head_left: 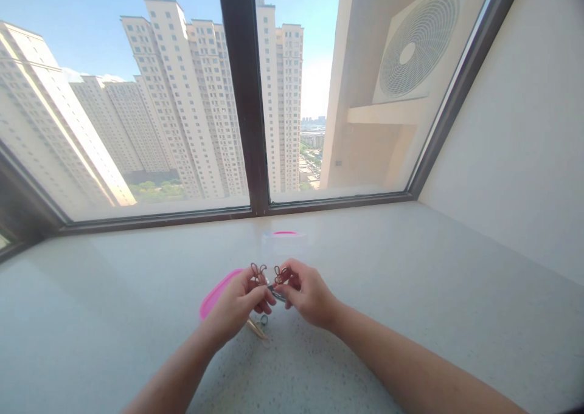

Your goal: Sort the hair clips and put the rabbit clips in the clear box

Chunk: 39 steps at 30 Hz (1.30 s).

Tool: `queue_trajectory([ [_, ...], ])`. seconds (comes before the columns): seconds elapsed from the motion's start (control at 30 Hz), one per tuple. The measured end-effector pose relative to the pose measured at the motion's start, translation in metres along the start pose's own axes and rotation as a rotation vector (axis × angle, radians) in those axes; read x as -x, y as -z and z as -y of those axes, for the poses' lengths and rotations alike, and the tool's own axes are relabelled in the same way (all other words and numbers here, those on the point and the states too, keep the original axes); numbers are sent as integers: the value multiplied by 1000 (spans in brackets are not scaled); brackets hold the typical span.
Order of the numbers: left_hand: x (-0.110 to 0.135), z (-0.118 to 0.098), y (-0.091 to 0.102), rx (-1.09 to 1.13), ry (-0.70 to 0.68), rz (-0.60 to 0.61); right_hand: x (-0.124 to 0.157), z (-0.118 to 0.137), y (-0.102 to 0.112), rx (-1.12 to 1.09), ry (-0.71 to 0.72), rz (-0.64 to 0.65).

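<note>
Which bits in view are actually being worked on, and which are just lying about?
In hand: left hand pinching left wire loop; right hand pinching right wire loop.
Lying about: pink lid; clear tub; small ring; gold-coloured strip.

**Small parts lost between the fingers**

The left hand (237,304) and right hand (308,292) each pinch a fine brown wire piece. Only the left loop (258,272) and right loop (281,273) poke above the fingers. The rest is hidden in the grip and too small to identify. A grey metal bit (276,292) between the 2 hands is just as unclear. The left hand covers the right part of the pink lid (213,297) and the upper end of a tan stick (258,330). A tiny ring (263,320) beside the stick is blurred. The clear container (283,244) behind is faint, its contents unreadable. The 2 forearms run off the bottom edge.
</note>
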<state>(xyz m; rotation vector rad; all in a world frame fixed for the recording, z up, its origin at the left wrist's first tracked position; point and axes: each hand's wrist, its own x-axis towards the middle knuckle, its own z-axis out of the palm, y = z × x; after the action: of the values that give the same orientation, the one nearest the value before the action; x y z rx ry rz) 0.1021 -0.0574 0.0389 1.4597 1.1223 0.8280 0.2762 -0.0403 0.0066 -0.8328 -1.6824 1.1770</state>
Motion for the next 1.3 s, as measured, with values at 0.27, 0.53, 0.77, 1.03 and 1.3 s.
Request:
queue_trajectory([
  [0.27, 0, -1, -1, 10, -14, -47, -1, 1, 2, 34, -34, 7],
  [0.53, -2, 0, 0, 10, -42, -113, 0, 8, 5, 147, 25, 7],
  [0.77, -1, -3, -2, 7, -47, -130, -1, 8, 7, 132, 1, 1],
  [1.03, -3, 0, -1, 43, -39, -59, 0, 7, 8, 127, -12, 26],
  [1.3, -2, 2, -1, 109, -53, 39, 1, 7, 7, 22, -12, 40],
])
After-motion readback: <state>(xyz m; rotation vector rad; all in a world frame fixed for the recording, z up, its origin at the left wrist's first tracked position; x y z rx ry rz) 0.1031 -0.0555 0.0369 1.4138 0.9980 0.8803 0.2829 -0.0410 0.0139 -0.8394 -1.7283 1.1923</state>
